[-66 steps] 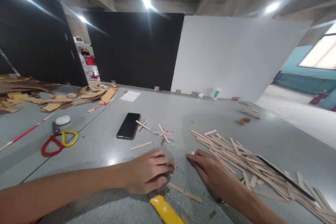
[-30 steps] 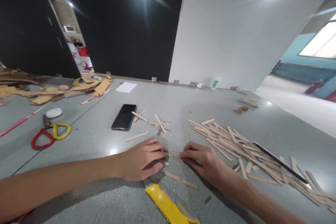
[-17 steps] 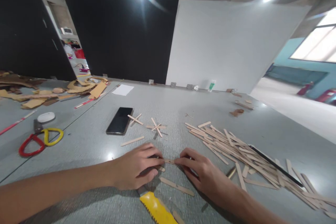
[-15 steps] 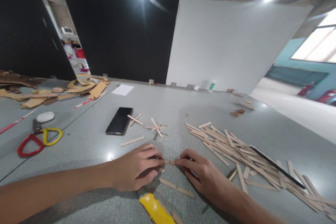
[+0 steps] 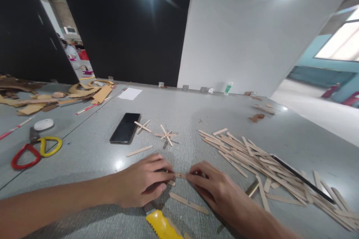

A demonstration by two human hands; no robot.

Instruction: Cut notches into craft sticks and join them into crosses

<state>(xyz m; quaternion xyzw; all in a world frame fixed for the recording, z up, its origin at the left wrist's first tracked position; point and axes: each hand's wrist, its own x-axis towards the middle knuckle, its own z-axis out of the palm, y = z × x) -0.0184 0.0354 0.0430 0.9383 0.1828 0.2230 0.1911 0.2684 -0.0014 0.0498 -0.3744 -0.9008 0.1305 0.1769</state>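
Observation:
Between my two hands a wooden craft stick [image 5: 180,175] lies level just over the table. My left hand [image 5: 146,181] pinches its left end, and my right hand [image 5: 209,183] closes on its right end. Part of another stick shows under my left fingers. Just below, a notched craft stick [image 5: 189,203] lies flat. A yellow-handled cutter [image 5: 164,224] lies beneath my left hand, its blade end partly hidden by that hand. Beyond my hands are a single stick [image 5: 139,151], a crossed pair of sticks [image 5: 143,126] and a star-shaped stick piece [image 5: 166,135].
A big pile of craft sticks [image 5: 252,160] spreads to the right, with a black rod [image 5: 303,179] on it. A phone [image 5: 125,128], scissors [image 5: 36,153] and a white mouse [image 5: 43,124] lie left. Cardboard scraps [image 5: 33,102] sit far left. Panels [image 5: 126,33] stand behind.
The view has shifted slightly. Both hands keep almost the same place and grip on the stick, with a little more of its middle showing between them.

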